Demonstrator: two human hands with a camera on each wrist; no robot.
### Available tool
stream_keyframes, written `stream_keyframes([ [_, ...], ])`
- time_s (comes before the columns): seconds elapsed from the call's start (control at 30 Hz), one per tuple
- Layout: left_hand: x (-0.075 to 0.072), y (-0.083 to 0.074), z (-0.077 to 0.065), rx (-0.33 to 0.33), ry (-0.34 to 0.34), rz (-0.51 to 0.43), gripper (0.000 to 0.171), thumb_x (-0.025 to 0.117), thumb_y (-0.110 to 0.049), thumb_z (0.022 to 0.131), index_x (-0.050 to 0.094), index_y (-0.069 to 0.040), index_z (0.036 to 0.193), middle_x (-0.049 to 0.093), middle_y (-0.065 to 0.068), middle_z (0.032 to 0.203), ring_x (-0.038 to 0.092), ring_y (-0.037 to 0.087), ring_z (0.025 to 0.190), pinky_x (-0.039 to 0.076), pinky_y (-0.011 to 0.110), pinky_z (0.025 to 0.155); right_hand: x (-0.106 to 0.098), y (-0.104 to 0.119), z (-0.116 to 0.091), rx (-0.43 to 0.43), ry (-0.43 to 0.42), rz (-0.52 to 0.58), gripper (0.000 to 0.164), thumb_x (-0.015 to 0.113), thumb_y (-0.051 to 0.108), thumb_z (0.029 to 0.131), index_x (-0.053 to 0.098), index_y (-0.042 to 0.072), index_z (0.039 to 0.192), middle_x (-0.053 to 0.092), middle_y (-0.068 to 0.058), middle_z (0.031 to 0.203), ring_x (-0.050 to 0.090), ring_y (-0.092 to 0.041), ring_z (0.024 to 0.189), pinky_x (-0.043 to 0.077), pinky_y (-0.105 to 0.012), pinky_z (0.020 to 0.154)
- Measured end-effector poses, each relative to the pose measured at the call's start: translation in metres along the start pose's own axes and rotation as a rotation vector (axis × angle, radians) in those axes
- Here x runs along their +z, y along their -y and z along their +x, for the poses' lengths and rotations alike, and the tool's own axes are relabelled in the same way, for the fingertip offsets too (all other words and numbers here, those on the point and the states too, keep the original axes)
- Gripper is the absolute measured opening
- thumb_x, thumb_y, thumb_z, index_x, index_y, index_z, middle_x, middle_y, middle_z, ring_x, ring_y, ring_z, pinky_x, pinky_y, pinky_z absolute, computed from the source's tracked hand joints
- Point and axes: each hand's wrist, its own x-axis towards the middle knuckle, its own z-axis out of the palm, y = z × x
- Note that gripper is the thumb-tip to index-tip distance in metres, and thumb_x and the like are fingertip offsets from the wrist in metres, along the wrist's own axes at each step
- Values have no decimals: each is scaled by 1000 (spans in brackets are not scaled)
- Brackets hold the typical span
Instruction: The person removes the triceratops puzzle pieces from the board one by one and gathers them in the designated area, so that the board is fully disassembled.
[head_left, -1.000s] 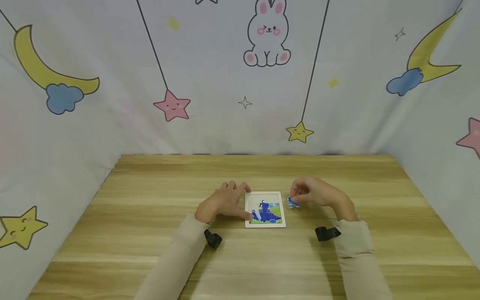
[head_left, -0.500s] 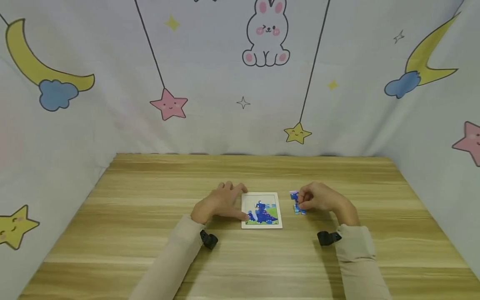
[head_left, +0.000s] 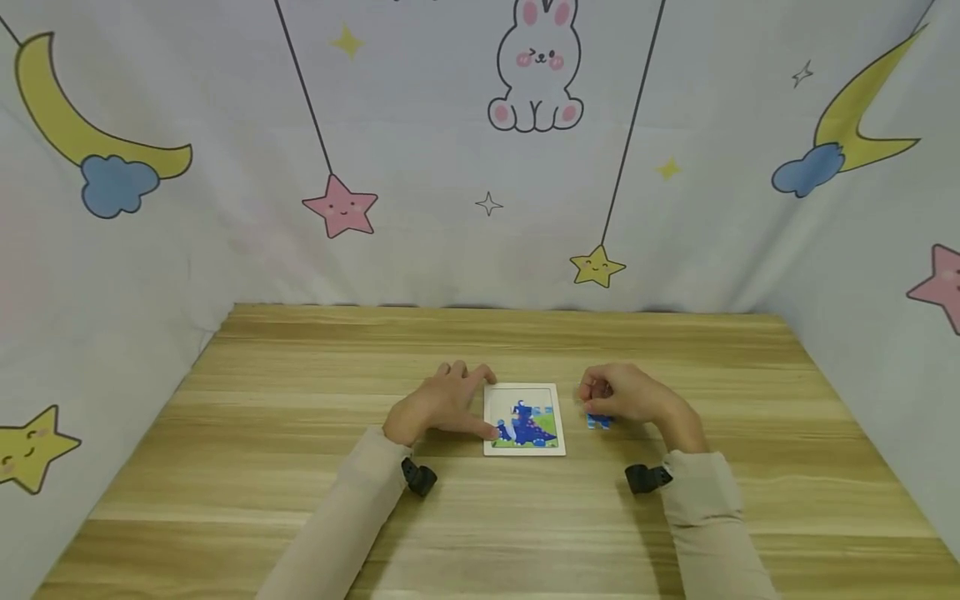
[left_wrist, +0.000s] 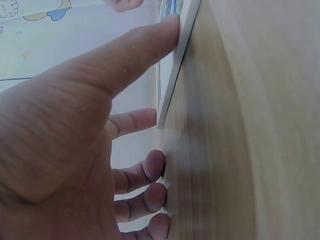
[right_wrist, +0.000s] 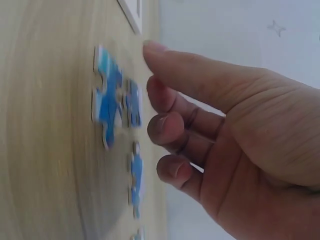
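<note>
A square white-framed jigsaw board [head_left: 525, 452] lies on the table, its lower part filled with a blue dinosaur picture and its upper part bare. My left hand [head_left: 442, 406] rests at its left side, thumb on the frame's edge and index finger at the far left corner. Right of the board hovers my right hand [head_left: 633, 393], fingers loosely bent, nothing between thumb and fingertips. Below it a blue puzzle piece [right_wrist: 107, 100] lies flat, with another piece [right_wrist: 134, 102] close by; in the head view the hand hides part of them.
Beyond those, a further blue piece [right_wrist: 136, 175] and part of one more [right_wrist: 139, 234] lie on the wooden table [head_left: 495, 525] in the right wrist view. A printed curtain [head_left: 420, 267] hangs behind the table and along both sides.
My right hand has shifted among the pieces beside the board; the piece under it now lies a little nearer to me than a second ago. The left hand stays on the board.
</note>
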Motion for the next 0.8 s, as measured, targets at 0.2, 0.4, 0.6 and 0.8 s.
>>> stream_keyframes([
  [0.2,1,0,1,-9,4,10,80,78,-58,80,42,-24,142,47,16,127,44,30,108,45,46,88,18,18,15,-54,16,-11,12,72,8,92,67,4,102,60,1,80,54,-12,71,47,-27,63],
  [0.4,2,0,2,-17,2,43,80,78,-60,79,42,-25,141,49,14,123,46,29,105,46,46,87,35,37,27,-31,93,8,34,74,12,91,60,1,120,58,1,77,50,-11,65,43,-26,60],
  [0.6,1,0,2,-12,3,36,80,78,-59,79,41,-25,142,48,14,123,45,29,104,47,46,86,49,48,32,18,144,3,55,81,15,86,53,1,132,58,1,76,49,-11,63,42,-27,60],
  [0.8,0,-1,3,-15,11,39,80,78,-60,79,41,-25,142,48,15,123,45,30,106,47,46,86,55,51,34,29,128,-17,51,81,16,86,52,5,127,55,0,75,47,-11,61,40,-27,58],
])
